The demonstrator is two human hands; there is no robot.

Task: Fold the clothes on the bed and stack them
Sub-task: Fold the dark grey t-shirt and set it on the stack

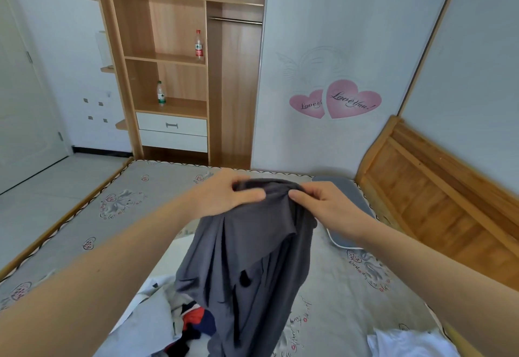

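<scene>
A dark grey garment (252, 266) hangs in the air over the bed (118, 205), held up by its top edge. My left hand (224, 196) grips that edge on the left, thumb laid across the front. My right hand (323, 205) pinches the same edge just to the right, so the two hands almost meet. The cloth drops in loose folds onto a heap of other clothes (179, 317) near the front of the bed: pale grey, white and a red-and-navy piece. A white garment (404, 342) lies at the front right.
A grey pillow (348, 188) lies at the head of the bed beside the wooden headboard (427, 193). Behind the bed stands an open wooden wardrobe (179, 76) with two bottles on its shelves, next to a white panel with pink heart stickers (337, 101).
</scene>
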